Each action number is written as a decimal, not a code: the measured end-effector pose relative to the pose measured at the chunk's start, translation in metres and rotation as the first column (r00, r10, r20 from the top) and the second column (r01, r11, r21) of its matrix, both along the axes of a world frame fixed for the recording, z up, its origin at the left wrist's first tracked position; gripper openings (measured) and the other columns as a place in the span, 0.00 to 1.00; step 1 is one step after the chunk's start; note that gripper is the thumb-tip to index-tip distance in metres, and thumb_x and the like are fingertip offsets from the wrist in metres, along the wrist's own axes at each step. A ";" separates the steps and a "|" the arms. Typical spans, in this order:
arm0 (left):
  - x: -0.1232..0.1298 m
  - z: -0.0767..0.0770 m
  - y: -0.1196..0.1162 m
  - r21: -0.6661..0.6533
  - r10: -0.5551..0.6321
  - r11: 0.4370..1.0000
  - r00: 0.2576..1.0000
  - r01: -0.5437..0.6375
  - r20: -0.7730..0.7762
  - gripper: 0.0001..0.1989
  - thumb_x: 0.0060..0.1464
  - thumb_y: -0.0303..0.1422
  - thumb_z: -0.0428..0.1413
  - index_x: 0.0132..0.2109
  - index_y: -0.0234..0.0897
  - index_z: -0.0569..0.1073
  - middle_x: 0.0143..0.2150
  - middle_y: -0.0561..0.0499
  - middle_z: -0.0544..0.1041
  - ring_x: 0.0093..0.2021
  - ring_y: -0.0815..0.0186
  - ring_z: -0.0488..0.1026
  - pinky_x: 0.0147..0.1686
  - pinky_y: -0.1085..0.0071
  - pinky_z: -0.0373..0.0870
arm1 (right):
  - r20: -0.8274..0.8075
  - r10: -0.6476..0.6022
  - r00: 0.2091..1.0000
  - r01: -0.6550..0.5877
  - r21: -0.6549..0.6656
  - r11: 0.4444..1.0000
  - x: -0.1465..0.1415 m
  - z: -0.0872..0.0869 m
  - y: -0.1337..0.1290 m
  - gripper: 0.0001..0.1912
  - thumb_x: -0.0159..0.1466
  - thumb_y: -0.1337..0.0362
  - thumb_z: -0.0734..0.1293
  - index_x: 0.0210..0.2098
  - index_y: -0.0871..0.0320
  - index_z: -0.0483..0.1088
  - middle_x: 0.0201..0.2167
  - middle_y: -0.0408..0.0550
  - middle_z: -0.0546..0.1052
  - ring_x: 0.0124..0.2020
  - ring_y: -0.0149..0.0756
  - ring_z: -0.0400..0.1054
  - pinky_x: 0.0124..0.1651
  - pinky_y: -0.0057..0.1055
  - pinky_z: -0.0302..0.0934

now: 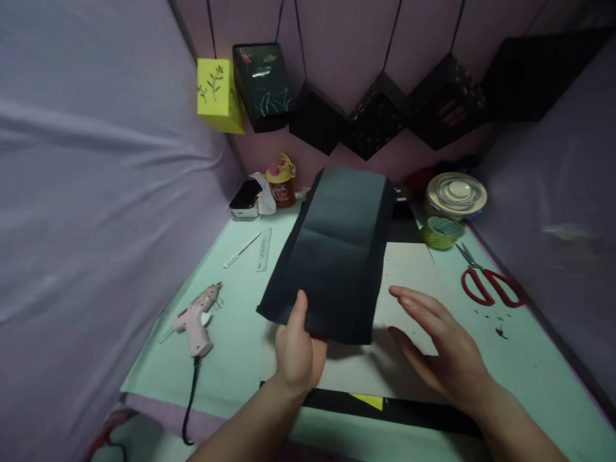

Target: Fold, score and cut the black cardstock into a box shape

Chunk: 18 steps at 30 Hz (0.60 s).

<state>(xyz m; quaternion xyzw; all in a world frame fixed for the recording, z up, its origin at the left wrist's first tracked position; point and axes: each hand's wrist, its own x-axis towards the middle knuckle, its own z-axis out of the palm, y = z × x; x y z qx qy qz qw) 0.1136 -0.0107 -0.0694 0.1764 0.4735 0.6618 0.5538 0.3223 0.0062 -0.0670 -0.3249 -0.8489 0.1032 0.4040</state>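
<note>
A long black folded paper piece is tilted up over the middle of the table. My left hand grips its near edge, thumb on top and the other fingers hidden underneath. To the right of the paper, my right hand hangs apart from it, fingers spread and holding nothing. Below both lies a pale board or sheet, with black paper and a bit of yellow paper showing at its near edge.
On the left lie a pink glue gun with its cord, a white pen and a clear ruler. Red-handled scissors, a green tape roll and a lidded container are on the right. Decorated boxes hang behind.
</note>
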 end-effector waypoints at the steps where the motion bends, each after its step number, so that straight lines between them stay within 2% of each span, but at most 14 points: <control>1: -0.001 -0.003 0.002 -0.019 0.012 1.000 0.994 -0.010 0.109 0.23 0.61 0.45 0.52 0.58 0.38 0.71 0.58 0.44 0.74 0.59 0.52 0.69 0.56 0.56 0.70 | 0.086 0.018 0.996 -0.018 0.001 1.000 0.000 -0.004 -0.001 0.42 0.60 0.76 0.64 0.69 0.48 0.48 0.64 0.56 0.62 0.64 0.48 0.57 0.58 0.50 0.63; 3: 0.000 -0.010 0.003 -0.065 0.030 0.998 0.957 -0.011 0.290 0.22 0.61 0.42 0.54 0.58 0.38 0.71 0.58 0.43 0.73 0.58 0.53 0.71 0.55 0.57 0.72 | 0.266 0.062 0.962 -0.058 -0.022 0.998 -0.003 -0.013 -0.003 0.39 0.60 0.75 0.63 0.68 0.51 0.49 0.68 0.55 0.55 0.68 0.52 0.48 0.62 0.57 0.57; 5: 0.003 -0.017 0.001 -0.114 0.059 0.993 0.929 -0.018 0.366 0.20 0.61 0.40 0.55 0.57 0.37 0.71 0.57 0.42 0.74 0.57 0.54 0.72 0.54 0.57 0.72 | 0.415 0.104 0.904 -0.095 -0.042 0.995 -0.010 -0.023 -0.006 0.38 0.59 0.73 0.62 0.67 0.53 0.52 0.70 0.54 0.51 0.70 0.54 0.42 0.63 0.62 0.51; 9: 0.014 -0.026 -0.009 -0.183 0.118 0.982 0.899 -0.044 0.421 0.17 0.62 0.38 0.54 0.53 0.34 0.74 0.54 0.39 0.76 0.56 0.55 0.72 0.54 0.59 0.72 | 0.513 0.116 0.851 -0.135 0.000 0.991 -0.025 -0.042 -0.009 0.34 0.62 0.75 0.59 0.67 0.57 0.53 0.69 0.53 0.54 0.70 0.50 0.42 0.65 0.61 0.50; 11: 0.016 -0.025 -0.014 -0.183 0.096 0.983 0.900 -0.018 0.426 0.15 0.60 0.36 0.56 0.52 0.35 0.74 0.53 0.41 0.77 0.56 0.56 0.72 0.55 0.60 0.72 | 0.515 0.118 0.849 -0.148 0.018 0.989 -0.028 -0.048 -0.008 0.32 0.63 0.77 0.56 0.67 0.60 0.54 0.68 0.54 0.57 0.70 0.46 0.44 0.65 0.57 0.52; 13: 0.010 -0.023 -0.022 -0.173 0.016 0.983 0.914 0.059 0.405 0.15 0.56 0.31 0.60 0.51 0.36 0.74 0.49 0.42 0.78 0.54 0.56 0.73 0.56 0.60 0.71 | 0.519 0.136 0.844 -0.157 -0.005 0.988 -0.025 -0.051 -0.007 0.31 0.64 0.77 0.55 0.66 0.60 0.54 0.67 0.53 0.58 0.70 0.43 0.45 0.64 0.52 0.55; 15: -0.007 -0.022 -0.034 -0.188 -0.071 0.972 0.940 0.140 0.333 0.21 0.50 0.27 0.63 0.52 0.35 0.73 0.43 0.44 0.79 0.51 0.57 0.75 0.56 0.58 0.70 | 0.526 0.149 0.837 -0.145 -0.049 0.988 -0.018 -0.053 -0.007 0.31 0.65 0.77 0.54 0.67 0.59 0.54 0.67 0.52 0.58 0.70 0.41 0.46 0.64 0.49 0.57; 17: -0.031 -0.022 -0.047 -0.247 -0.089 0.960 0.980 0.132 0.176 0.28 0.46 0.26 0.65 0.56 0.37 0.70 0.37 0.49 0.78 0.48 0.59 0.76 0.57 0.57 0.69 | 0.537 0.172 0.826 -0.138 -0.104 0.985 -0.010 -0.053 -0.008 0.32 0.65 0.78 0.54 0.67 0.56 0.53 0.67 0.49 0.58 0.69 0.40 0.47 0.64 0.48 0.57; 18: -0.045 -0.022 -0.054 -0.284 -0.105 0.951 0.992 0.122 0.075 0.31 0.47 0.28 0.65 0.59 0.39 0.67 0.38 0.50 0.77 0.48 0.59 0.76 0.58 0.56 0.68 | 0.541 0.189 0.819 -0.138 -0.134 0.981 -0.006 -0.054 -0.008 0.33 0.64 0.78 0.53 0.68 0.55 0.52 0.67 0.48 0.58 0.69 0.40 0.48 0.64 0.48 0.57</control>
